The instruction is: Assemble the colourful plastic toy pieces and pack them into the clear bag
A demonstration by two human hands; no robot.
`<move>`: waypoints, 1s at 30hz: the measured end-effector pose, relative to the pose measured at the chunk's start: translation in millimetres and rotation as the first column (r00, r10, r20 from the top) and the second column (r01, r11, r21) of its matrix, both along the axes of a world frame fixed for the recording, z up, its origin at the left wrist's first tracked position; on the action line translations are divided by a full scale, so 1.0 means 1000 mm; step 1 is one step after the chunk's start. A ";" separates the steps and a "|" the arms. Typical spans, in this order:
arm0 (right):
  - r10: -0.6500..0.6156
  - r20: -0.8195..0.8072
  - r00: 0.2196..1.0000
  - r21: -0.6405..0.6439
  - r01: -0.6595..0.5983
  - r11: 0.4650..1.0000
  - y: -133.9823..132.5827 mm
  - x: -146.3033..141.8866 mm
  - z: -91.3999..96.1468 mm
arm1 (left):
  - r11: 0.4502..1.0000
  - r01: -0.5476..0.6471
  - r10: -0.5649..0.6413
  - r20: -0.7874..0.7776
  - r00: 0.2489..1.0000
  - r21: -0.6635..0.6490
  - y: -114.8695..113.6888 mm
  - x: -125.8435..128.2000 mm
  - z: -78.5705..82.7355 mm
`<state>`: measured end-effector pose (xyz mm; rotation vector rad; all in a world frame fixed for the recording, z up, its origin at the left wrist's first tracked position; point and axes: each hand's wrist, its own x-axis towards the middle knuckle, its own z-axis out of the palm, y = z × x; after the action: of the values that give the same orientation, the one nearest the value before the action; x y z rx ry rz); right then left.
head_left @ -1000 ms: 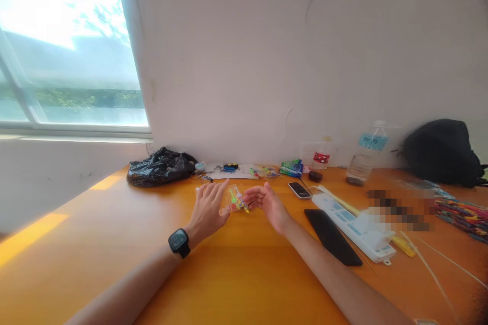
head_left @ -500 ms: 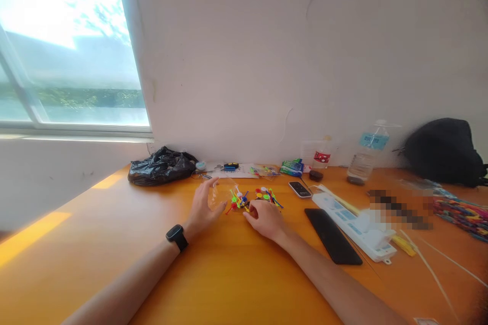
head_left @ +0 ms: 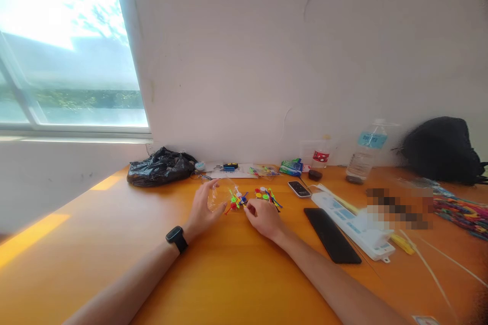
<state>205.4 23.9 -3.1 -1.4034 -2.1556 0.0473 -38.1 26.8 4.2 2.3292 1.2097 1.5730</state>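
My left hand (head_left: 205, 206), a black watch (head_left: 176, 238) on its wrist, rests on the table with thumb and fingers apart. A crinkled clear plastic bag (head_left: 220, 194) lies against the inside of its fingers; I see no firm grip on it. Just right of the bag is a loose pile of small coloured plastic pieces (head_left: 237, 199), some stick-like, some round. My right hand (head_left: 264, 217) is curled at the pile's right edge, thumb and forefinger together; whatever they pinch is too small or hidden. Behind its knuckles lies a second group of coloured discs and sticks (head_left: 267, 194).
A black plastic bag (head_left: 162, 167) sits at the back left. To the right are a phone-like device (head_left: 299, 189), a black slab (head_left: 331, 235), a white power strip (head_left: 356, 226) with cables, and a water bottle (head_left: 362, 157). Paper (head_left: 238, 171) and small packets line the wall.
My right hand has shifted slightly, its fingertips turned more towards the pile. The left hand stays nearly in place, and the clear bag shows a little more beside it.
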 end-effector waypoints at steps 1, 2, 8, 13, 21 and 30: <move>0.002 0.002 1.000 0.009 -0.002 1.000 0.000 0.000 0.001 | 1.000 -0.001 0.001 -0.001 1.000 -0.001 0.000 0.000 0.000; 0.000 0.005 1.000 0.015 0.000 1.000 -0.001 -0.001 0.002 | 1.000 -0.002 0.002 -0.002 1.000 -0.002 -0.001 0.000 0.000; 0.018 0.022 1.000 0.028 -0.018 0.999 -0.005 0.002 0.009 | 1.000 -0.009 0.009 0.005 1.000 0.013 -0.001 0.001 -0.001; 0.042 0.176 0.983 0.019 -0.046 0.999 -0.004 0.005 0.010 | 1.000 0.000 0.000 0.014 1.000 0.015 -0.001 0.001 0.000; 0.116 0.168 0.979 0.094 -0.133 0.987 0.000 0.005 0.011 | 0.999 0.024 -0.025 0.034 0.999 0.023 -0.007 0.003 0.006; 0.200 -0.477 0.856 0.212 -0.109 0.971 -0.013 0.010 0.053 | 0.999 -0.021 0.020 0.003 1.000 0.027 -0.006 0.002 0.004</move>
<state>215.1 10.5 49.5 -0.9778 -1.7811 0.2448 -36.1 20.8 8.3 2.3371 1.2234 1.6082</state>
